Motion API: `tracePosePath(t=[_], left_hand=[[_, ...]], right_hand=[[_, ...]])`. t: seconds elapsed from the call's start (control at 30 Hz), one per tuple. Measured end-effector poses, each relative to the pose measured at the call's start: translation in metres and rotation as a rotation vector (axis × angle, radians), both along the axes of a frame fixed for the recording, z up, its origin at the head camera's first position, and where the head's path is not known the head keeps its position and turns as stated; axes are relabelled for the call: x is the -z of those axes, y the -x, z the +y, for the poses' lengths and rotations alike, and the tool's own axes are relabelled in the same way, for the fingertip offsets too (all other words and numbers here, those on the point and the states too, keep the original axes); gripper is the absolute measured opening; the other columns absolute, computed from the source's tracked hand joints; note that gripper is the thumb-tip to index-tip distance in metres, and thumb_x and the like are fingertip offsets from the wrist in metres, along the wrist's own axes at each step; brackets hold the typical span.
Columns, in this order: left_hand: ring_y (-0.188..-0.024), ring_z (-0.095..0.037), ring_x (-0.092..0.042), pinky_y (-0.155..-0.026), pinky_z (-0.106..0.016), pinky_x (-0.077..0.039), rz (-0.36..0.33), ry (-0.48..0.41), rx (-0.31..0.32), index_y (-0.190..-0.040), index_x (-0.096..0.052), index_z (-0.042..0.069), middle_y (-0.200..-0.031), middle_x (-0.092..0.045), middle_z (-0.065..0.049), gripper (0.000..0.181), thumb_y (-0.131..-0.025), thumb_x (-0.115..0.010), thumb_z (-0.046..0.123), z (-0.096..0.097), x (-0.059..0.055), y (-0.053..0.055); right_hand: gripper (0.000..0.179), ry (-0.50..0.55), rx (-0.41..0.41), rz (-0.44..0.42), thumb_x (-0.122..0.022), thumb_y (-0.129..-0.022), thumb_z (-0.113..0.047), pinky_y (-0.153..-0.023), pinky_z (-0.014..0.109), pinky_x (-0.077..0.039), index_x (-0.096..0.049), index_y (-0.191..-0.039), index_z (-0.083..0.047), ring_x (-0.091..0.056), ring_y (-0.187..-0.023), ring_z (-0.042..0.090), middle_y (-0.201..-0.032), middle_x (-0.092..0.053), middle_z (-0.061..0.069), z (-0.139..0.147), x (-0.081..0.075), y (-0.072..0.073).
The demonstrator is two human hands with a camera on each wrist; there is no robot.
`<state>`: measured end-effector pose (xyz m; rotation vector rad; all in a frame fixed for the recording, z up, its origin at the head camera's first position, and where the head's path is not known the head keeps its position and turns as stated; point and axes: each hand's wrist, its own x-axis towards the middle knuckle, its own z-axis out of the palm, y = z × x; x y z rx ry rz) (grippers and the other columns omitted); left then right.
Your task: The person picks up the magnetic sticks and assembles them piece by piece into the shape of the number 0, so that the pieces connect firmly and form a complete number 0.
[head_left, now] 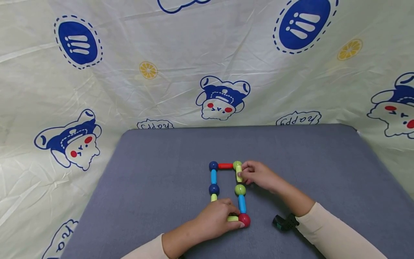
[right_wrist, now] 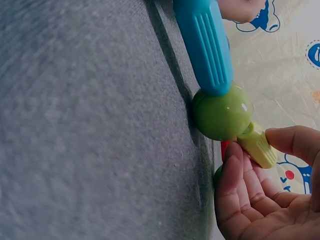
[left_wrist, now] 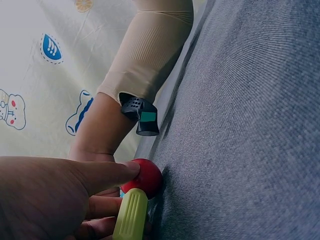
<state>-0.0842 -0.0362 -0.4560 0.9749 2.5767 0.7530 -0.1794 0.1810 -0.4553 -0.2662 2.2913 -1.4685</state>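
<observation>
A rectangle of magnetic rods and balls lies on the grey cloth. My left hand (head_left: 216,219) pinches the red ball (head_left: 245,220) at its near right corner, thumb pressed to one side; a lime rod (left_wrist: 131,215) sits against that ball. My right hand (head_left: 260,176) pinches another lime rod (head_left: 239,172) on the right side between thumb and fingers. This rod lies between the far green ball (head_left: 237,164) and a nearer green ball (head_left: 240,190). From the nearer one a blue rod (head_left: 242,204) runs to the red ball. The near left corner is hidden behind my left hand.
A red rod (head_left: 225,166) forms the far side, ending at a dark blue ball (head_left: 213,165). Down the left side are a blue rod (head_left: 213,176) and a second dark blue ball (head_left: 214,189). A black wrist device (head_left: 285,222) hangs at the right cuff. Patterned sheeting (head_left: 178,97) rises behind the table.
</observation>
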Motion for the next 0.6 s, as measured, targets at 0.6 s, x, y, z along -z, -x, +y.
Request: tracePosePath(t=[0.6], left_hand=[[-0.076, 0.006, -0.048, -0.062, -0.009, -0.04, -0.006, 0.014, -0.007, -0.109, -0.079, 0.014, -0.092, -0.065, 0.008, 0.033, -0.091, -0.075, 0.041, 0.0009, 0.0001, 0.0006]], right_hand=[[0.031, -0.081, 0.035, -0.028, -0.066, -0.098, -0.025, -0.064, 0.031, -0.054, -0.06, -0.113, 0.002, -0.062, -0.073, 0.015, -0.087, -0.071, 0.006, -0.0053, 0.0077, -0.0054]])
